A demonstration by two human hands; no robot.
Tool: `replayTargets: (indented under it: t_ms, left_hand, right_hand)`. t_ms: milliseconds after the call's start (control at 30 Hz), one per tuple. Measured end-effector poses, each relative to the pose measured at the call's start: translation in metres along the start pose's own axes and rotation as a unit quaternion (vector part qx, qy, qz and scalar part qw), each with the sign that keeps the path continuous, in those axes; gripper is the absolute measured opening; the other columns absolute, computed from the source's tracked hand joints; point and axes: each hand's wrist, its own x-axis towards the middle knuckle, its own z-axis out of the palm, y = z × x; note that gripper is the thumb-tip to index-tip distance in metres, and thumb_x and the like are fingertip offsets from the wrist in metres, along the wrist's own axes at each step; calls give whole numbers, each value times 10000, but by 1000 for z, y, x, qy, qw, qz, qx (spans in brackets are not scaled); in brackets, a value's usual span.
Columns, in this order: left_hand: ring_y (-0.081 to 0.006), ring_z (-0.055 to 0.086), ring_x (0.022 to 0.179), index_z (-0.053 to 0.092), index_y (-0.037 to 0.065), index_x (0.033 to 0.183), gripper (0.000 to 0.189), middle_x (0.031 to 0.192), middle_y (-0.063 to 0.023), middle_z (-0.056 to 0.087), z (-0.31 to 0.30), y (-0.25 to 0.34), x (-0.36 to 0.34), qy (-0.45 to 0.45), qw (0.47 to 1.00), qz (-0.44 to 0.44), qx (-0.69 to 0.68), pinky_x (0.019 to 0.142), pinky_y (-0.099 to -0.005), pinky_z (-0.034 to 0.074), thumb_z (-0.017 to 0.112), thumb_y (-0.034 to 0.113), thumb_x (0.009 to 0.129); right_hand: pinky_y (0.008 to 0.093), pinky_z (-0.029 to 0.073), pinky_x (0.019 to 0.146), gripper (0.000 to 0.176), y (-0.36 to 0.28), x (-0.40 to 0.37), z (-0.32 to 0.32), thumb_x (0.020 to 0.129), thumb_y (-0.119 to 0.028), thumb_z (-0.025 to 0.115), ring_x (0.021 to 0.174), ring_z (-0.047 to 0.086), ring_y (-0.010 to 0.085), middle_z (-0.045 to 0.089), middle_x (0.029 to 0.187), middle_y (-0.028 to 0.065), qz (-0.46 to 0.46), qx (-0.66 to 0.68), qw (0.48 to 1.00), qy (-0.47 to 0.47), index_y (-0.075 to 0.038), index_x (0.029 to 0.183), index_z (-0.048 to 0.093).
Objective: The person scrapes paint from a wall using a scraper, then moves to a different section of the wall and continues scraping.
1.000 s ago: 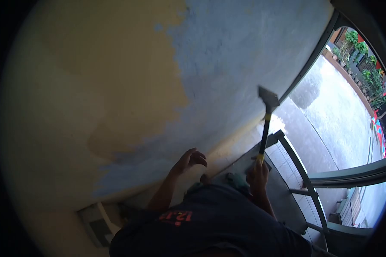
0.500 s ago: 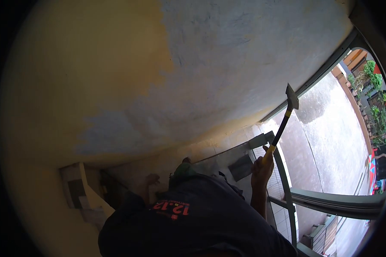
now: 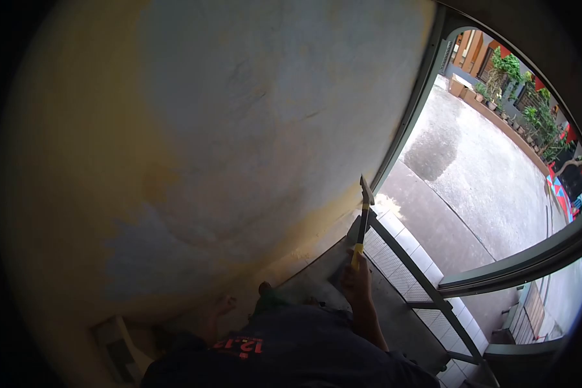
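My right hand (image 3: 357,281) is closed round the yellow lower grip of a long-handled scraper (image 3: 363,223). Its shaft is black with yellow bands, and its flat metal head points up, close to the wall's right edge by the door frame. In the dim area at lower left, my left hand (image 3: 221,306) hangs near the foot of the wall, holding nothing I can see, its fingers loosely apart. The wall (image 3: 239,142) before me is yellow at the left, with a large patch of bare grey-white surface across the middle.
To the right, a metal door frame (image 3: 404,126) borders a bright concrete yard (image 3: 472,168) with potted plants (image 3: 542,123) beyond. A dark metal rail (image 3: 404,258) runs over white tiles (image 3: 427,265). At lower left stands a pale ledge-like piece (image 3: 129,349).
My view has turned rightward, so more of the yard shows. My right hand and the scraper have moved left in view, with the scraper's head nearer the wall. My left hand stays low.
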Motion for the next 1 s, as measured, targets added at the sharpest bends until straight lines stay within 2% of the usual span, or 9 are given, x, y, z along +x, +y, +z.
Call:
replayTargets:
  t_ms: [167, 333, 433, 533, 667, 733, 800, 900, 1000]
  left_hand:
    - [-189, 598, 803, 615, 101, 1119, 329, 893, -90, 613, 33, -53, -12, -195, 956, -129, -178, 677, -333, 520, 639, 222, 815]
    - [-180, 603, 770, 621, 97, 1108, 309, 876, -86, 620, 53, -12, 10, -237, 949, -73, -193, 662, -321, 521, 624, 232, 829]
    - [-175, 605, 751, 626, 95, 1101, 299, 866, -83, 625, 49, 21, 33, -171, 966, -8, -195, 654, -314, 521, 614, 237, 838]
    - [-160, 609, 709, 637, 84, 1075, 275, 841, -87, 639, 36, 56, 32, -9, 985, 33, -172, 653, -317, 519, 596, 229, 845]
    - [-154, 618, 746, 624, 57, 1083, 281, 873, -90, 644, 24, 74, -21, 97, 982, -2, -161, 668, -320, 524, 577, 212, 854]
    - [-156, 621, 738, 611, 29, 1095, 290, 888, -95, 639, 47, 54, -59, 133, 975, -25, -177, 658, -314, 530, 577, 188, 854]
    - [-195, 624, 805, 630, 92, 1096, 302, 898, -68, 647, 93, -12, -78, 171, 958, -64, -221, 701, -366, 507, 534, 285, 885]
    - [-210, 602, 752, 618, 106, 1087, 272, 878, -48, 625, 192, -112, -131, 160, 934, 57, 315, 685, -352, 484, 508, 272, 902]
    - [-186, 573, 711, 613, 108, 1064, 255, 849, -24, 607, 238, -99, -245, 67, 970, -156, -173, 633, -343, 464, 511, 272, 899]
  right_hand:
    - [182, 302, 409, 385, -10, 1, -15, 950, -365, 506, 458, 343, 49, 387, 626, -29, 17, 11, 1000, -11, -92, 1222, 493]
    - [179, 285, 377, 380, -14, 85, -14, 930, -415, 544, 424, 340, 63, 340, 554, -45, 77, 41, 989, -115, -95, 1130, 490]
    - [219, 324, 392, 300, -7, 181, 23, 915, -397, 579, 433, 381, 87, 403, 548, -34, 129, 215, 946, -207, -101, 896, 532]
    - [212, 403, 442, 409, -7, 221, 103, 883, -442, 611, 478, 428, 97, 414, 587, -3, 109, 215, 964, -112, -56, 952, 494]
    - [217, 407, 453, 468, 10, 258, 149, 912, -507, 522, 507, 413, 102, 389, 630, -2, 147, 78, 965, -204, -72, 1081, 484]
    - [197, 386, 454, 412, 30, 268, 148, 907, -506, 533, 497, 390, 85, 372, 611, -32, 129, 101, 945, -283, -114, 1024, 487]
    - [199, 362, 467, 386, 57, 254, 151, 910, -521, 514, 515, 398, 83, 385, 599, -45, 111, 171, 954, -219, -138, 949, 495]
    - [212, 420, 502, 457, 107, 201, 170, 901, -592, 460, 524, 434, 103, 421, 604, -28, 139, 180, 968, -105, -142, 828, 498]
    - [228, 432, 505, 517, 160, 196, 163, 878, -639, 448, 520, 455, 114, 434, 595, -24, 280, 202, 927, -150, -135, 773, 493]
